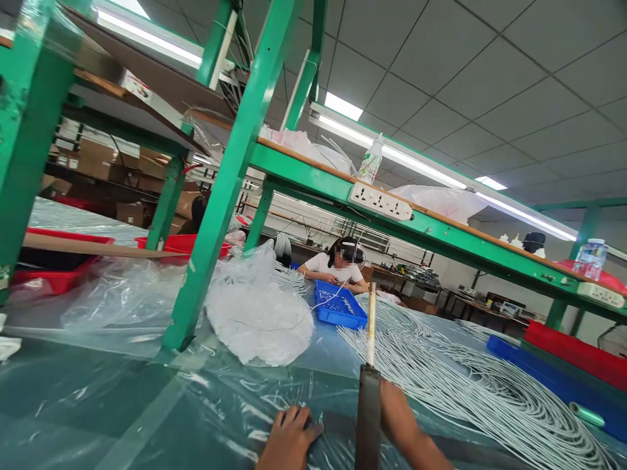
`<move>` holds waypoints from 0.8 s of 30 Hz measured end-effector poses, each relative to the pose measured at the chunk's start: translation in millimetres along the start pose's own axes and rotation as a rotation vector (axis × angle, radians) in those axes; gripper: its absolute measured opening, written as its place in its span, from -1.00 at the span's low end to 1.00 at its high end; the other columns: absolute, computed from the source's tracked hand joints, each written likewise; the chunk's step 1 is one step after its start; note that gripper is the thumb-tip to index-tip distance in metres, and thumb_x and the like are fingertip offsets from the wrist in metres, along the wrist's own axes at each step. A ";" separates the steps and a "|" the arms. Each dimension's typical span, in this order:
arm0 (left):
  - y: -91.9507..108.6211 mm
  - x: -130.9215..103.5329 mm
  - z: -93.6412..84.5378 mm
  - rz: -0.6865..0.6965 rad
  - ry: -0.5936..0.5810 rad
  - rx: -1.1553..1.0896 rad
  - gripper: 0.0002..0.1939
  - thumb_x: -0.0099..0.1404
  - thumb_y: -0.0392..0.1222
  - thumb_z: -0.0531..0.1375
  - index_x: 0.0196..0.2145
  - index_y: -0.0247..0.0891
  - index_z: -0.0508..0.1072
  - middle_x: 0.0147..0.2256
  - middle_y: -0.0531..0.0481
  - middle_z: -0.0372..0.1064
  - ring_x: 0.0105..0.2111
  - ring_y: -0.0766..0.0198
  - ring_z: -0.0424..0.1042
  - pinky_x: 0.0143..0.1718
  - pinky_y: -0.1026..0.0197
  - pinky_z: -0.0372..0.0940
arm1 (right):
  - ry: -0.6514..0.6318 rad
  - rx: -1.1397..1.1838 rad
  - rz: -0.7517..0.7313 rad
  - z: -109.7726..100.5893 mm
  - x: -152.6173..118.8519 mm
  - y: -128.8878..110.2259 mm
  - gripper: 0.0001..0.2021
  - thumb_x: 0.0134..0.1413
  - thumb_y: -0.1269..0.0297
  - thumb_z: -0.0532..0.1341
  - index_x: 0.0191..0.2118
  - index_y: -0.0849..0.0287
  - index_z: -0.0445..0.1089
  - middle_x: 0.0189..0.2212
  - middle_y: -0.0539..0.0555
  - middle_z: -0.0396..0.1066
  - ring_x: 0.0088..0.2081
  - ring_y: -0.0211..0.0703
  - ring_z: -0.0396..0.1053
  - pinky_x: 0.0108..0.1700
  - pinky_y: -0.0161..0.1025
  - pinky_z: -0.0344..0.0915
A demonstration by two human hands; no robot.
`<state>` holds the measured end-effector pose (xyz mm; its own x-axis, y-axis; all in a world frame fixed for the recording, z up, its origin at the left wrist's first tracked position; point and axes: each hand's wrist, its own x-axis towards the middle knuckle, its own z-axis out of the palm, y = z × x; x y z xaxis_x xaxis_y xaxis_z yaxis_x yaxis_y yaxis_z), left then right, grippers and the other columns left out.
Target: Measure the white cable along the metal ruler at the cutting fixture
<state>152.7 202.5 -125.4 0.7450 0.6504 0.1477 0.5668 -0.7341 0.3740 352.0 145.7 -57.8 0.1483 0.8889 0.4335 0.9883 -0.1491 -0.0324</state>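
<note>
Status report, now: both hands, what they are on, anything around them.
Left hand flat on the clear plastic sheet, holding nothing. Right hand hidden behind the upright dark bar; grip unclear. White cables heaped just right; bagged bundle ahead.

- My left hand (289,438) is cut off at the wrist by the bottom edge
- My right hand hides behind the dark upright bar (368,418); only my forearm (411,434) shows

Plastic-covered table (98,391), white cables (465,385) (heaped), blue tray (340,313) — clear bag (255,313)
</note>
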 end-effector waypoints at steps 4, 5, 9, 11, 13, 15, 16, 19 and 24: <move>-9.7 6.0 7.9 0.027 0.007 0.000 -0.57 0.19 -0.31 -0.01 0.01 -0.06 0.32 0.00 -0.20 0.19 0.03 -0.08 0.13 0.03 -0.16 0.06 | 0.109 -0.089 0.141 -45.9 73.2 41.5 -0.68 0.14 0.57 -0.14 -0.08 0.47 0.25 -0.29 0.38 0.36 -0.30 0.09 0.37 -0.29 -0.15 0.21; -11.1 6.8 8.6 0.026 0.008 0.006 -0.58 0.21 -0.30 -0.01 0.00 -0.05 0.32 0.00 -0.20 0.19 0.03 -0.08 0.14 0.02 -0.16 0.07 | 0.123 -0.085 0.150 -53.5 89.8 52.2 -0.66 0.15 0.56 -0.14 -0.03 0.48 0.22 -0.20 0.42 0.32 -0.20 0.10 0.35 -0.21 -0.13 0.20; -13.7 7.5 9.9 0.037 -0.016 -0.012 -0.66 0.31 -0.20 -0.04 0.01 0.02 0.31 0.01 -0.18 0.20 0.01 -0.07 0.17 0.00 -0.15 0.11 | 0.015 -0.004 0.096 -54.8 117.8 80.8 -0.57 0.02 0.66 -0.04 0.04 0.40 0.25 0.02 0.35 0.20 -0.02 -0.05 0.26 -0.03 -0.25 0.12; -14.2 6.8 11.2 0.039 0.010 -0.031 -0.69 0.32 -0.11 -0.02 0.00 0.03 0.32 -0.01 -0.17 0.21 0.00 -0.07 0.18 0.00 -0.14 0.12 | -0.056 0.048 0.065 -42.7 105.9 83.8 -0.57 0.02 0.65 -0.07 -0.03 0.33 0.34 -0.14 0.23 0.37 -0.21 -0.14 0.37 -0.12 -0.30 0.17; -13.3 4.9 11.8 0.050 0.045 -0.041 -0.70 0.31 -0.08 0.01 -0.02 -0.01 0.34 -0.04 -0.19 0.23 -0.03 -0.08 0.20 -0.02 -0.15 0.13 | -0.093 0.093 0.051 -29.8 81.7 82.5 -0.60 0.07 0.58 -0.10 -0.11 0.27 0.40 -0.32 0.13 0.44 -0.36 -0.17 0.39 -0.23 -0.31 0.22; -10.3 1.3 10.2 0.075 0.063 -0.060 -0.68 0.29 -0.15 0.01 -0.02 -0.07 0.34 -0.07 -0.21 0.23 -0.04 -0.07 0.20 -0.03 -0.16 0.14 | -0.116 0.112 0.062 -20.6 50.9 81.3 -0.64 0.08 0.49 -0.08 -0.17 0.24 0.44 -0.36 0.11 0.44 -0.39 -0.14 0.40 -0.30 -0.30 0.23; -8.2 -1.0 8.5 0.078 0.069 -0.072 -0.66 0.25 -0.22 0.02 -0.02 -0.09 0.34 -0.07 -0.22 0.23 -0.04 -0.07 0.19 -0.03 -0.16 0.13 | -0.120 0.128 0.078 -18.3 34.6 81.3 -0.65 0.09 0.43 -0.07 -0.18 0.21 0.44 -0.36 0.11 0.44 -0.37 -0.12 0.40 -0.30 -0.28 0.24; -1.7 -8.2 1.8 0.021 0.131 -0.155 -0.48 0.12 -0.46 -0.03 0.01 -0.10 0.31 -0.05 -0.15 0.21 -0.02 0.01 0.17 0.00 -0.11 0.11 | -0.073 0.360 0.170 -23.3 -15.3 77.9 -0.60 0.09 0.13 -0.07 -0.16 0.12 0.43 -0.37 0.12 0.44 -0.37 -0.06 0.41 -0.30 -0.23 0.30; -0.4 -14.7 -3.6 -0.077 0.295 -0.356 -0.48 0.19 -0.50 -0.13 0.04 -0.18 0.27 -0.05 -0.09 0.21 -0.01 0.21 0.17 0.08 0.10 0.10 | -0.009 0.620 0.275 -69.9 -113.3 12.8 -0.69 -0.07 -0.13 0.09 -0.26 -0.20 0.45 -0.26 0.11 0.43 -0.23 0.02 0.40 -0.22 -0.15 0.36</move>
